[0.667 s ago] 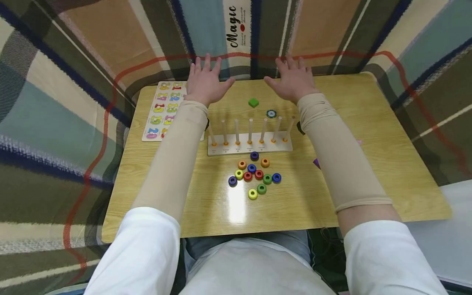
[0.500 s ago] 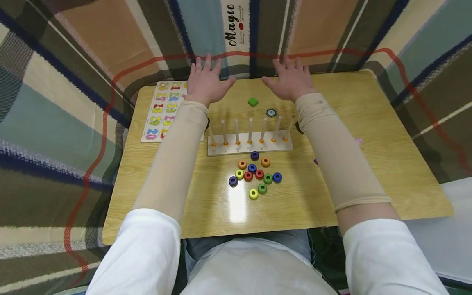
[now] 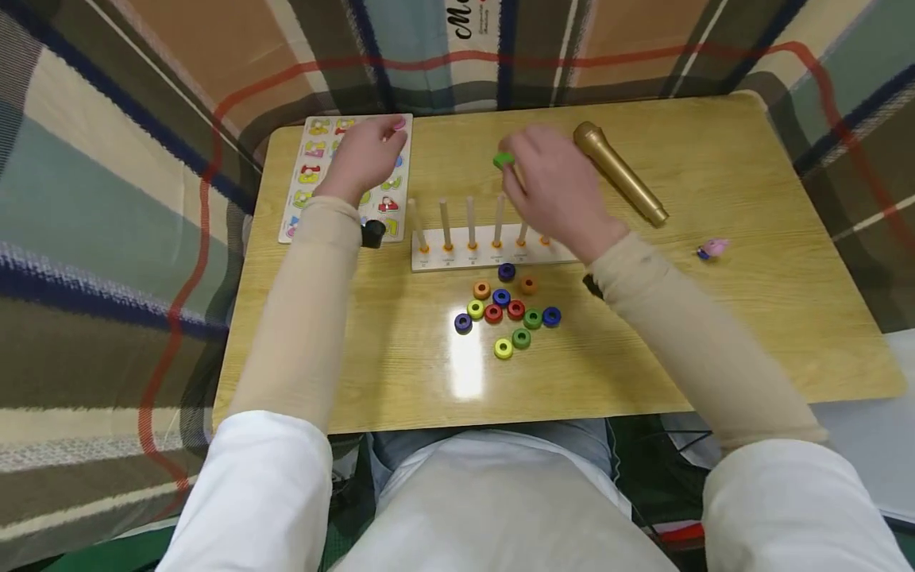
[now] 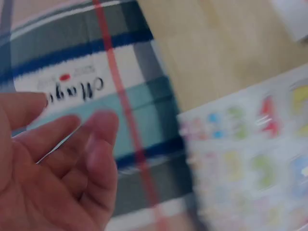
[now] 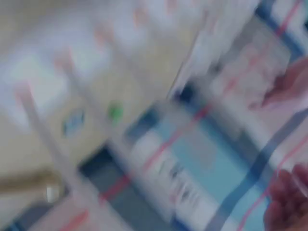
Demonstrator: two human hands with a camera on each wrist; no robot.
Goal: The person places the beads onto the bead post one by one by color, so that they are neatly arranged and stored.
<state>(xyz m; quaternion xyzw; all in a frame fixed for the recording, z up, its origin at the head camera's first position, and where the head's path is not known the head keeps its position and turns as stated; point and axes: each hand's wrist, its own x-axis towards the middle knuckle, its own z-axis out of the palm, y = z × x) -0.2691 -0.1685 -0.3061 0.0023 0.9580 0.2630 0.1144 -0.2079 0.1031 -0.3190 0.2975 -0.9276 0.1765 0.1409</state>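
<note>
My left hand (image 3: 368, 155) hangs over the number puzzle board (image 3: 293, 214), fingers loosely bent. In the left wrist view its fingers (image 4: 103, 159) curve with nothing between them; the board lies to their right. My right hand (image 3: 554, 187) reaches over the peg stand (image 3: 465, 258), fingers bent downward. Its fingertips overlap a small green block (image 3: 503, 160) in the head view. The blurred right wrist view shows that green block (image 5: 115, 112) on the table, apart from the curled fingers (image 5: 276, 207). Several coloured rings (image 3: 493, 313) lie in front of the stand.
A gold tube (image 3: 622, 175) lies behind my right forearm. A small pink and blue figure (image 3: 713, 249) is at the right of the wooden table (image 3: 772, 334). A round chip (image 5: 73, 121) shows near the green block. Striped cloth (image 3: 629, 40) hangs around the table.
Both hands were stretched flat toward the table's back edge. The left has moved left over the puzzle board; the right has come inward by the green block. The gold tube has come into view.
</note>
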